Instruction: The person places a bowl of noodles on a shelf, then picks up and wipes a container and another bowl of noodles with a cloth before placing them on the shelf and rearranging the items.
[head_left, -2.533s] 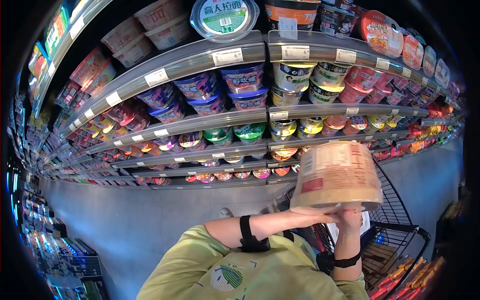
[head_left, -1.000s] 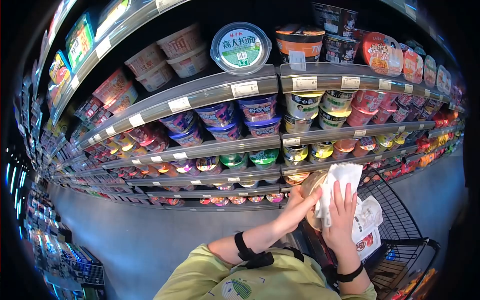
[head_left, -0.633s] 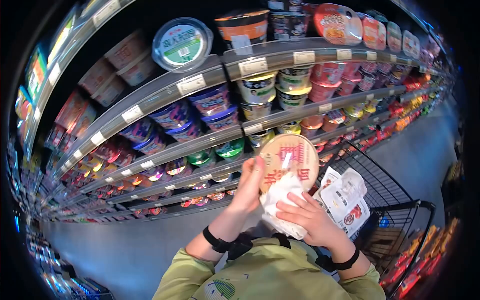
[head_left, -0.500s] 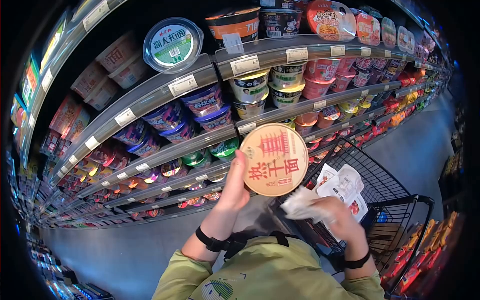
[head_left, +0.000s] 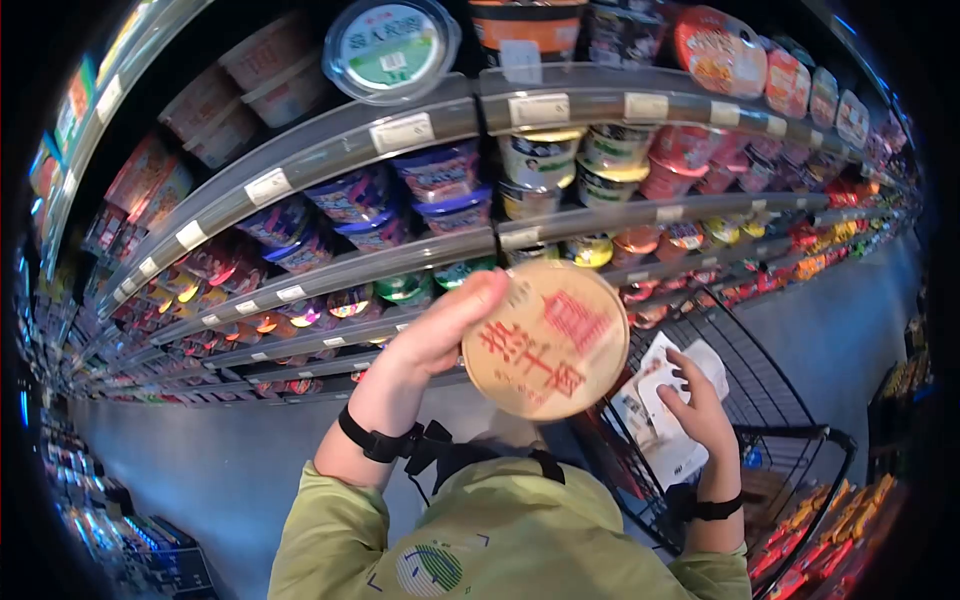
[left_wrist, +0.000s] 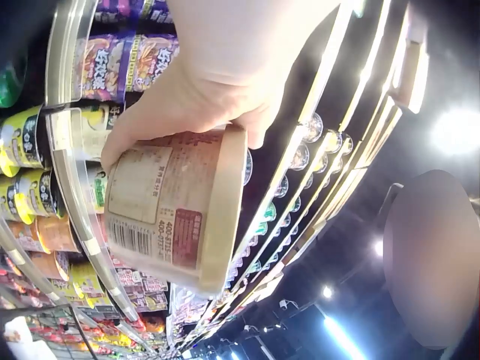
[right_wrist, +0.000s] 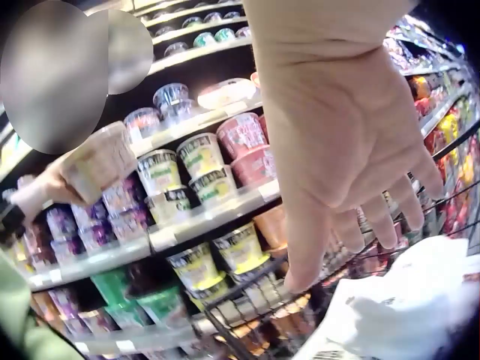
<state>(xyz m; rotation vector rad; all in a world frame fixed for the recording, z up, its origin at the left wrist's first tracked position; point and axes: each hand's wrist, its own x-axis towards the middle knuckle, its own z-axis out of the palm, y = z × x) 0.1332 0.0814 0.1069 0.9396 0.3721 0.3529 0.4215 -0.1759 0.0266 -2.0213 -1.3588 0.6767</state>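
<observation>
My left hand (head_left: 445, 325) grips a paper instant noodle bowl (head_left: 545, 340) by its side, in front of the shelves. In the head view its tan lid, with red lettering and a red pagoda print, faces up. The left wrist view shows the bowl's wall (left_wrist: 165, 202) with a barcode, thumb and fingers spread around it. My right hand (head_left: 703, 412) is held over the shopping cart with its fingers loosely spread and nothing in them. Below it lie white printed sheets or packs (head_left: 680, 462); in the right wrist view a blurred white bundle (right_wrist: 397, 307) sits under the fingertips.
Shelves (head_left: 330, 155) stacked with instant noodle bowls curve across the front, with price tags along their edges. The black wire cart (head_left: 775, 385) stands at the right, its handle (head_left: 835, 436) near my body. Red and orange packs (head_left: 830, 525) lie at lower right.
My right hand wiped the bowl's lid with a crumpled white tissue, then moved right over the cart and let go of it. My left hand keeps the bowl, now tilted differently.
</observation>
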